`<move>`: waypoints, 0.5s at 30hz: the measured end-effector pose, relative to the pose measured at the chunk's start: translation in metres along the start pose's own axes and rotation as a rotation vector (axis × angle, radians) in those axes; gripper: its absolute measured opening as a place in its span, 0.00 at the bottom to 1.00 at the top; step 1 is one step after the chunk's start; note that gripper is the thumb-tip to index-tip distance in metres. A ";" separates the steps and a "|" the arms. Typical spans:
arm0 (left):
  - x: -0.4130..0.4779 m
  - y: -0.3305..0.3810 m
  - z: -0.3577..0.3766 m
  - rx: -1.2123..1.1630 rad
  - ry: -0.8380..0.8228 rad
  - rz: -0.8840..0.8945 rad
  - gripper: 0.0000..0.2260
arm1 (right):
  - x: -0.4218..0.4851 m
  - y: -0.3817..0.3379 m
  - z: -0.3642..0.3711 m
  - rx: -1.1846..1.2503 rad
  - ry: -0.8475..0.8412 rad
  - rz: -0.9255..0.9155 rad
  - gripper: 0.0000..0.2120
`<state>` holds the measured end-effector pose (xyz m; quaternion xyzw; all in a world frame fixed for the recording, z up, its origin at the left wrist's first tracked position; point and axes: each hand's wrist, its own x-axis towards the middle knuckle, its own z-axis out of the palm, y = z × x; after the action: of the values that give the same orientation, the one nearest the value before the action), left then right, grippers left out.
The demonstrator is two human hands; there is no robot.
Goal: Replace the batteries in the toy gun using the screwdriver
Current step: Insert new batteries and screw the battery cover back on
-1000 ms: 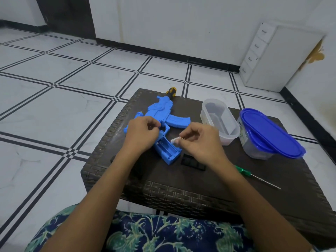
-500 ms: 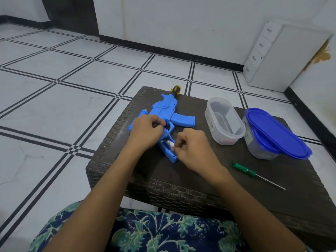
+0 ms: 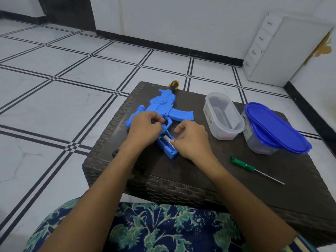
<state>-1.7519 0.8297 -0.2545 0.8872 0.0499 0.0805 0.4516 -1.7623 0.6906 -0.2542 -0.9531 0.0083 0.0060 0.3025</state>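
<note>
- Counter: low, dark, with a woven pattern; it stands on a white tiled floor with black lines and carries all the items below.
- Toy gun: blue plastic with a yellow-and-black muzzle. It lies flat on the counter's far left part, with the grip pointing toward the person and the battery compartment in the grip uncovered.
- Battery: white, lying inside the open grip compartment.
- Left hand: rests on the gun body by the trigger, its fingers curled onto the plastic and holding it down.
- Right hand: at the grip, with the thumb and fingers closed on the near end of the battery.
- Screwdriver: green handle and thin metal shaft, lying on the counter right of the right wrist, apart from both hands.
- Clear tub: oval and lidless, to the right of the gun.
- Second tub: has a blue lid and sits just beside the clear one.
- White drawer unit: stands against the far wall.
- Floral fabric: lies across the person's lap at the near edge.
</note>
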 end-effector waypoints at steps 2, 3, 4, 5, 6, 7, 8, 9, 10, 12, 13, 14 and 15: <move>0.000 0.000 0.002 0.007 -0.005 0.003 0.11 | 0.005 -0.001 0.000 0.005 -0.016 0.023 0.10; 0.000 0.000 0.002 0.007 -0.007 0.005 0.11 | 0.007 0.000 -0.002 0.019 -0.035 0.019 0.09; 0.001 0.000 0.003 0.003 -0.008 0.009 0.11 | 0.007 0.002 -0.004 0.041 -0.055 0.001 0.08; 0.000 -0.002 0.002 -0.002 -0.008 0.011 0.12 | 0.006 0.004 -0.005 0.067 -0.070 -0.027 0.08; 0.000 -0.002 0.003 -0.003 -0.008 0.015 0.12 | 0.005 0.007 -0.008 0.107 -0.075 -0.051 0.07; 0.000 -0.002 0.003 0.003 -0.008 0.019 0.12 | 0.004 0.009 -0.012 0.150 -0.064 -0.072 0.05; 0.000 -0.002 0.002 0.013 -0.005 0.021 0.11 | 0.004 0.011 -0.016 0.188 -0.029 -0.088 0.04; 0.000 -0.003 0.002 0.020 0.000 0.020 0.11 | 0.006 0.014 -0.022 0.211 0.035 -0.103 0.04; 0.000 -0.003 0.002 0.025 -0.003 0.018 0.11 | 0.008 0.017 -0.031 0.218 0.125 -0.109 0.04; 0.000 -0.002 0.003 0.031 -0.020 0.015 0.11 | 0.016 0.029 -0.051 0.176 0.296 -0.107 0.01; 0.000 -0.001 0.003 0.034 -0.024 0.011 0.11 | 0.021 0.035 -0.061 0.128 0.348 -0.087 0.02; 0.000 0.000 0.004 0.036 -0.028 0.008 0.11 | 0.026 0.042 -0.069 0.073 0.374 -0.053 0.03; 0.000 0.000 0.004 0.035 -0.030 0.007 0.11 | 0.032 0.049 -0.075 0.019 0.379 -0.014 0.04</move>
<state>-1.7513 0.8263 -0.2569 0.8961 0.0416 0.0680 0.4367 -1.7310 0.6072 -0.2218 -0.9343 0.0583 -0.1758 0.3047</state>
